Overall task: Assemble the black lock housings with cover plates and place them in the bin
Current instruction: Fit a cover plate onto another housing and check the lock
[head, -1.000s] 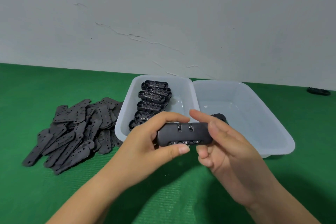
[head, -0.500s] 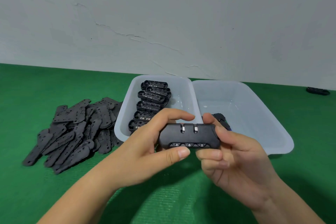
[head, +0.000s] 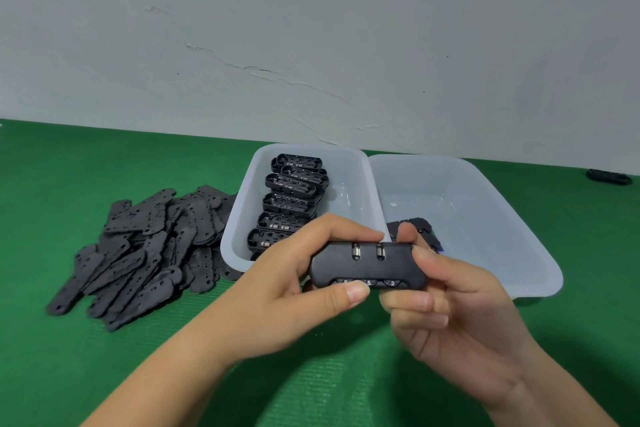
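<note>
Lock housing [head: 367, 265], smooth rounded black plastic, pinched by left hand [head: 294, 291] and right hand [head: 450, 315].

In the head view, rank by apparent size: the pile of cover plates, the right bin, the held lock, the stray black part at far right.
1. right bin
2. pile of cover plates, looks close to the bin
3. held lock, enlarged by nearness
4. stray black part

Both forearms reach in from the bottom edge, hands meeting at centre. Left hand [head: 294, 291]: index finger curled over the top, thumb pressed along the near face of the lock housing [head: 367, 265]. Right hand [head: 446, 308]: palm up, fingers curled, gripping its right end.
</note>
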